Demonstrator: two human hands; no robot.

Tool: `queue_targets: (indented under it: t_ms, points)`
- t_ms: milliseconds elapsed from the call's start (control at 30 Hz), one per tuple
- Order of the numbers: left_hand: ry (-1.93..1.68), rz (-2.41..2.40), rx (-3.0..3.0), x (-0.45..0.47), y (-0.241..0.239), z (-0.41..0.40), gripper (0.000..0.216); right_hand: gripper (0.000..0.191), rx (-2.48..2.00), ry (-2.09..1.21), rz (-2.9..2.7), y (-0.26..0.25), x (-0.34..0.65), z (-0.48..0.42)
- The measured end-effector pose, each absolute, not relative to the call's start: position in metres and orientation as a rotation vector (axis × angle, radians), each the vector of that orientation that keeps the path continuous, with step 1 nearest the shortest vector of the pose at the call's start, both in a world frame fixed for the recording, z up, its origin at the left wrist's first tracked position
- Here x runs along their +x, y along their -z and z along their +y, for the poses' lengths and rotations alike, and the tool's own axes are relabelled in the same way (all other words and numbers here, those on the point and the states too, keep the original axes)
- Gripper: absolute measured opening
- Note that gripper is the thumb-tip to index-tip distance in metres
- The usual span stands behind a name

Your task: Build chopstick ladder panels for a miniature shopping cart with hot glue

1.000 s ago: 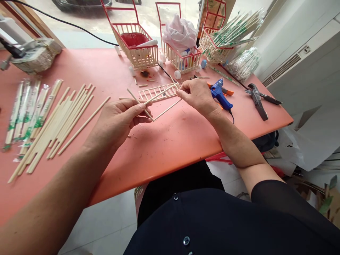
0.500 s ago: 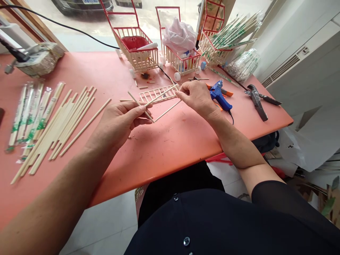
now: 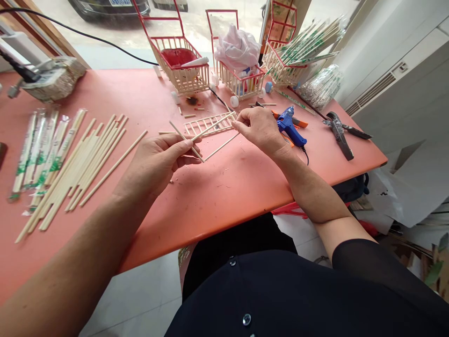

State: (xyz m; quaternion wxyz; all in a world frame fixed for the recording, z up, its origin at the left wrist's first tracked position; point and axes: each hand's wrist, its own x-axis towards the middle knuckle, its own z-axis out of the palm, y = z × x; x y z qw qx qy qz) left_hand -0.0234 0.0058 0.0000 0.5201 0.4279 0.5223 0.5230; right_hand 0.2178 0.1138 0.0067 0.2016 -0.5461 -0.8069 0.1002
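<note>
Between my hands is an angled frame of thin wooden sticks (image 3: 221, 146), held above the table. My left hand (image 3: 164, 152) pinches it where two sticks cross, thumb on top. My right hand (image 3: 259, 126) pinches the far end, where stick ends come together under the fingertips; the exact joint is hidden. Just behind the frame a ladder-like stick panel (image 3: 206, 125) lies flat on the table, partly covered from view. A blue glue gun (image 3: 291, 126) lies beside my right hand. Left of my left hand, loose chopsticks (image 3: 84, 164) are spread in a pile.
Along the back stand small stick-built carts with red handles, one holding a red container (image 3: 177, 57), one a white plastic bag (image 3: 238, 47), one wrapped chopsticks (image 3: 312, 42). Dark pliers (image 3: 339, 133) lie at right. Packaged chopsticks (image 3: 42, 154) and a wrapped power strip (image 3: 52, 79) occupy the left.
</note>
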Motion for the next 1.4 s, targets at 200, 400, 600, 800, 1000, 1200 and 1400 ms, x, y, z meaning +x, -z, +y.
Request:
queue_targets:
  t_ms: [200, 400, 600, 800, 1000, 1200, 1400]
  points:
    - [-1.26, 1.229, 1.041, -0.024, 0.0, 0.006, 0.01, 0.021, -1.518, -0.286, -2.257, -0.007, 0.217, 0.113]
    - [-1.243, 1.232, 1.049, -0.025, 0.002, 0.007, 0.012, 0.018, -1.508, -0.288, -2.252, -0.006, 0.218, 0.114]
    - [-1.195, 1.241, 1.051, -0.032, 0.006, 0.013, 0.016, 0.02, -1.431, -0.325, -2.266, -0.013, 0.214, 0.101]
    - [-1.184, 1.163, 1.092, -0.034, 0.013, 0.012, 0.023, 0.027, -1.132, -0.571, -2.369, -0.012, 0.188, 0.072]
    - [-1.203, 1.135, 1.101, -0.03, 0.016, 0.008, 0.029, 0.032, -1.089, -0.701, -2.422, -0.003, 0.172, 0.058]
    - [-1.166, 1.122, 1.101, -0.033, 0.012, 0.009, 0.026, 0.039, -1.125, -0.661, -2.385, -0.004, 0.172, 0.058]
    - [-1.169, 1.166, 1.088, -0.029, 0.006, 0.006, 0.018, 0.036, -1.169, -0.652, -2.402, -0.008, 0.171, 0.055]
